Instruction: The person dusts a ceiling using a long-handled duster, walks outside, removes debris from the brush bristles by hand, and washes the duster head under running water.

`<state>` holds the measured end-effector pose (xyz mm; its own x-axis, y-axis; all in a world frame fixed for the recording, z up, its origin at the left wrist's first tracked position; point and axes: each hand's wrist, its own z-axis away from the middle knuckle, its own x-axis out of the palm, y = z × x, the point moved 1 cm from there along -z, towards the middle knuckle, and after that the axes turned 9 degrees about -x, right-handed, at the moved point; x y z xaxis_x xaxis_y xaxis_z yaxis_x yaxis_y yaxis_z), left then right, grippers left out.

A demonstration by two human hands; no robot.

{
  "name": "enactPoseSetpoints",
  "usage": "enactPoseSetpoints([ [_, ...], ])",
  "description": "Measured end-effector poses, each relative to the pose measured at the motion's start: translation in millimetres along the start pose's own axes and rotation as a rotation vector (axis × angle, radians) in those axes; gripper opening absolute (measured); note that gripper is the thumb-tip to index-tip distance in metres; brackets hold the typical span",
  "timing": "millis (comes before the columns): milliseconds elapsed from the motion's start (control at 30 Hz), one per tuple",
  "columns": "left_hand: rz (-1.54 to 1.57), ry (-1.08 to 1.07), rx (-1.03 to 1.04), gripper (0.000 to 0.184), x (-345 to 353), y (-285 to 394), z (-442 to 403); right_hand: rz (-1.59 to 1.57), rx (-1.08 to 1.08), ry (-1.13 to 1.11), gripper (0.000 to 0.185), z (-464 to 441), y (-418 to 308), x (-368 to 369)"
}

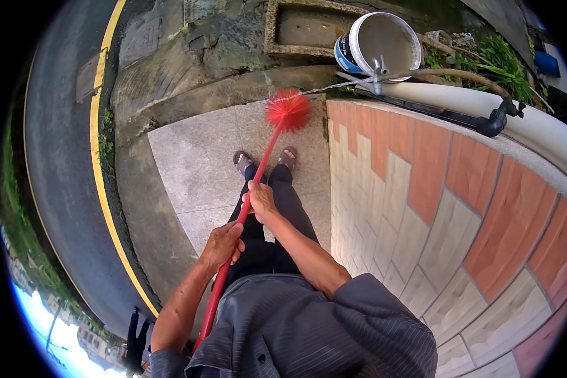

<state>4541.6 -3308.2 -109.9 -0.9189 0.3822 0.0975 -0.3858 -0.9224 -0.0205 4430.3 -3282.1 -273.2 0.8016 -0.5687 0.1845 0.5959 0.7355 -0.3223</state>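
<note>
A long-handled red brush [266, 151] with a round head of spiky bristles slants across the middle of the view. My left hand [222, 246] is closed around its red pole near my waist. Farther up the same pole, my right hand [260, 200] is wrapped around it. The bristle head [288, 111] is beyond my sandalled feet, over the far edge of the pale paving. Whether it touches the ground, I cannot tell. The pole's near end runs down beside my shirt and is partly hidden.
A tiled wall [416, 183] rises close on my right, with a white pipe [453, 97] along its far side. A white bucket [357, 47] stands by a metal tap [378, 74] and a stone trough [272, 31]. On the left runs a road [63, 138] with a yellow line.
</note>
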Motion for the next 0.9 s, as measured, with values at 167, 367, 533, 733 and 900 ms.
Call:
enactPoseSetpoints([
  [167,0.047,-0.029,-0.108,0.036,-6.2,-17.5,22.1,-0.098,0.079,0.053,0.024,-43.8,11.6,2.5],
  [367,-0.156,0.055,-0.176,0.036,-42.9,-38.7,132.8,-0.163,0.147,-0.021,0.024,-61.8,29.5,15.2],
  [533,-1.173,0.838,0.326,0.038,-43.9,-57.7,195.3,-0.300,0.197,0.021,0.020,-47.8,25.3,55.1],
  [733,-0.386,0.702,0.328,0.057,-4.8,-75.9,171.8,-0.418,0.211,0.015,0.020,-49.3,-11.2,82.7],
  [900,0.270,0.858,0.839,0.046,-32.1,10.1,108.8,-0.470,0.152,0.013,0.020,-30.2,-29.1,107.0],
])
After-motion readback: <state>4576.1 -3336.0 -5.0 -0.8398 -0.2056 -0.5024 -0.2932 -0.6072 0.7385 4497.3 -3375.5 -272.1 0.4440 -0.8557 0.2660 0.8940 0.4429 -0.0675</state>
